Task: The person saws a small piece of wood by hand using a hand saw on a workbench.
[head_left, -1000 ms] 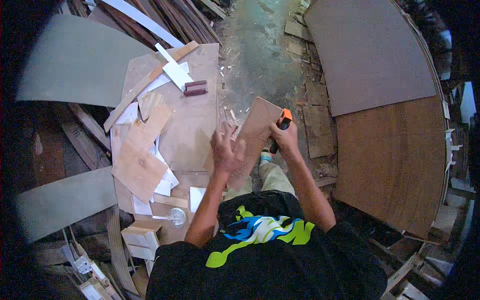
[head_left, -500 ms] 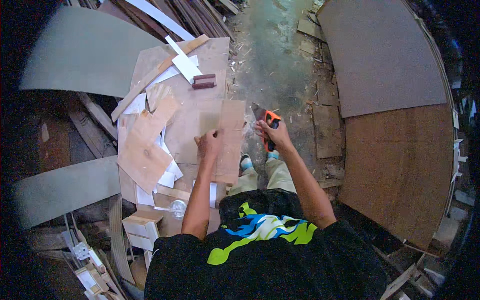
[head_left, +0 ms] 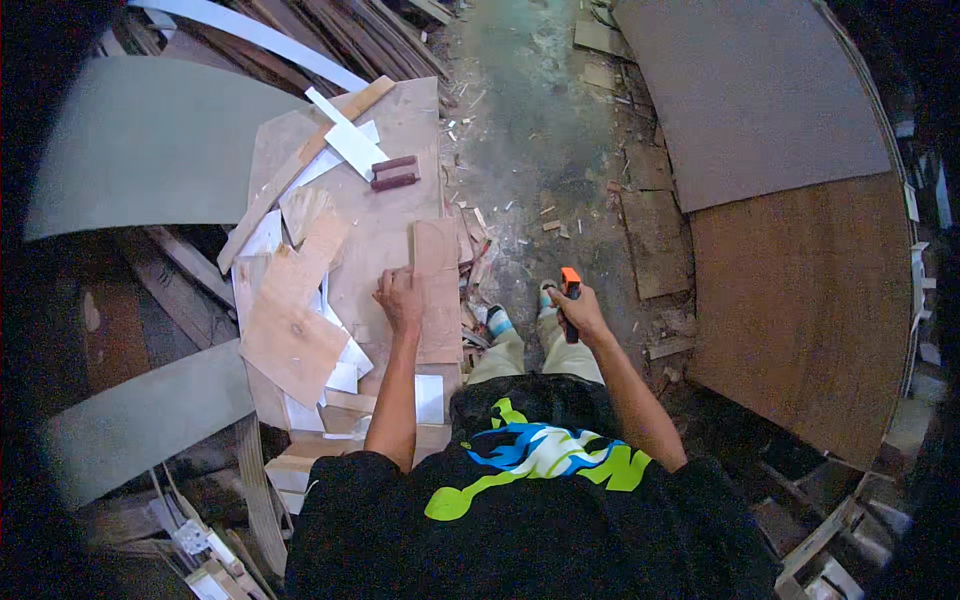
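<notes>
Left hand [head_left: 401, 300] flat, fingers spread, pressing on a thin brown wood piece [head_left: 437, 290] lying on the bench [head_left: 395, 215] near its right edge, right hand [head_left: 581, 312] wrapped tight around an orange and black knife [head_left: 570, 300] held off to the side over the floor [head_left: 540, 150].

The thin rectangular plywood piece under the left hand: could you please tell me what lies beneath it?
The plywood piece lies on the plywood worktop, pressed by the left hand. Anything directly beneath it is covered.
</notes>
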`<state>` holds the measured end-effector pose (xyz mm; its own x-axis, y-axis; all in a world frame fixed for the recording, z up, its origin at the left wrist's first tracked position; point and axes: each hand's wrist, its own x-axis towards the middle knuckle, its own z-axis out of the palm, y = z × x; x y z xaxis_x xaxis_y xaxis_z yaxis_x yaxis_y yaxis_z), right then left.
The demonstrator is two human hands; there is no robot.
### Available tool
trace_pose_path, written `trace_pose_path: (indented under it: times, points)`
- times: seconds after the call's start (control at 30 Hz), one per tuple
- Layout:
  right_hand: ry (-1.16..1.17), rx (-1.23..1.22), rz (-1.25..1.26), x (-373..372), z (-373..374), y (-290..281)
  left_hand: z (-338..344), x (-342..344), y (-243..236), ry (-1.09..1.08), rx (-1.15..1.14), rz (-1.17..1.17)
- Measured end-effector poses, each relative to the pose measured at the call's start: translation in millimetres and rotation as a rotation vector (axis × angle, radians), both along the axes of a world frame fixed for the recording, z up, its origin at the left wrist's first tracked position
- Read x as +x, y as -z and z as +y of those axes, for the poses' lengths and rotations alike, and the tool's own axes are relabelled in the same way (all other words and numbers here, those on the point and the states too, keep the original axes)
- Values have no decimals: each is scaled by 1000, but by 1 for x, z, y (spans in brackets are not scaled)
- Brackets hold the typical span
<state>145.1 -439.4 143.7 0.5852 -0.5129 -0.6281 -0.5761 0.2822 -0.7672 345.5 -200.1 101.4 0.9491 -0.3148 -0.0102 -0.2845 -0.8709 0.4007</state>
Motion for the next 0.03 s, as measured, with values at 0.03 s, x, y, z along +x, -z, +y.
trace_pose_path:
  times: [0.03]
  points:
    - [30, 30, 70, -2, 1, 2, 3, 3, -2, 38, 23, 49]
